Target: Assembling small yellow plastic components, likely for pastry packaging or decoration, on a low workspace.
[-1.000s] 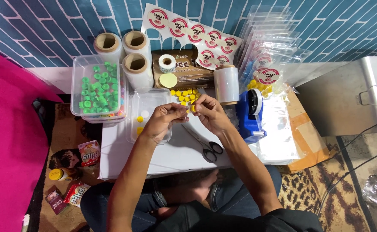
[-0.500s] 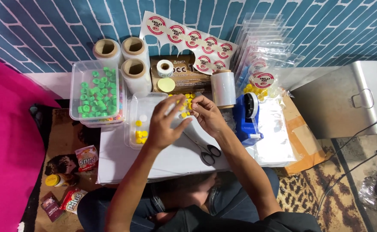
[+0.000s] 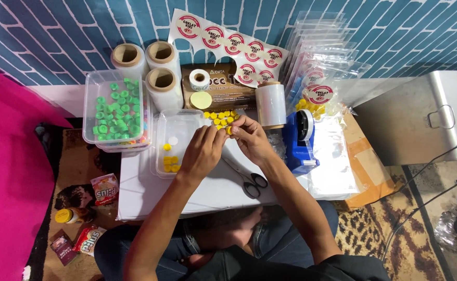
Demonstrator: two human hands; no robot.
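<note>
Both hands have drawn together behind the scissors (image 3: 249, 179), left hand (image 3: 202, 153) and right hand (image 3: 249, 138) pinching one small, light, rigid yellow cap (image 3: 228, 130) by its rim.

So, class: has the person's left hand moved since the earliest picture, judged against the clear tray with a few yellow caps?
Yes. The left hand has moved up the tray's right edge, from its near end towards the yellow caps, meeting the right hand.

Bright even overhead light, soft shadows, sharp focus, slight wide-angle bending at edges
</note>
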